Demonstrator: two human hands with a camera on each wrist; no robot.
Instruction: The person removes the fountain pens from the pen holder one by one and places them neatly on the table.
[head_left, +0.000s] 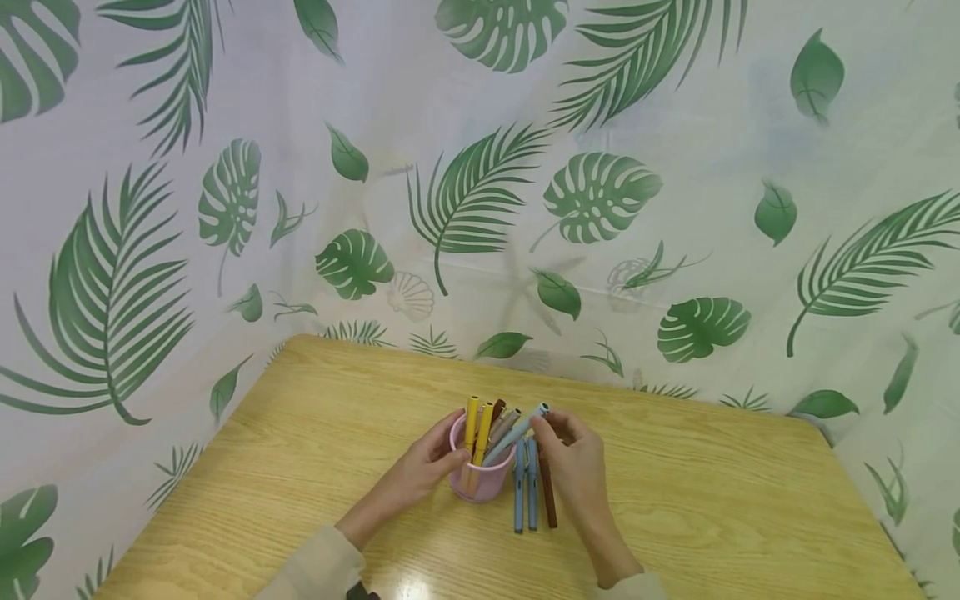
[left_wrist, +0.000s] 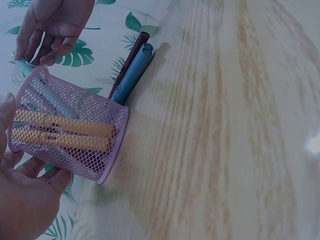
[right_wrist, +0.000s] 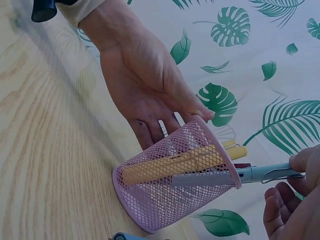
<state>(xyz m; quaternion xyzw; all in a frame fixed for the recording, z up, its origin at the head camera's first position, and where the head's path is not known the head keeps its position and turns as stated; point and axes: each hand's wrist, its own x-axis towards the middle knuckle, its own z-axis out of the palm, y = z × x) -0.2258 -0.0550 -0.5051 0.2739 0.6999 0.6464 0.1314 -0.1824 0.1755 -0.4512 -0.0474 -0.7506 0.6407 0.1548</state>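
Note:
A pink mesh pen cup (head_left: 483, 483) stands on the table, gripped by my left hand (head_left: 416, 471), the thumb at its near rim and the fingers round its side. My right hand (head_left: 576, 462) pinches a light blue pen (right_wrist: 270, 172) near its upper end. That pen leans over the cup's right rim, its lower part inside the mesh. Two yellow pens (head_left: 478, 433), a grey pen (head_left: 504, 423) and a dark brown one (head_left: 499, 406) also stand in the cup. On the table below my right hand lie two blue pens (head_left: 519, 496) and a brown pen (head_left: 548, 496).
The wood-grain table (head_left: 300, 433) stretches to both sides of the cup. Behind and to the left hangs a white leaf-print sheet (head_left: 480, 317), meeting the table's back edge.

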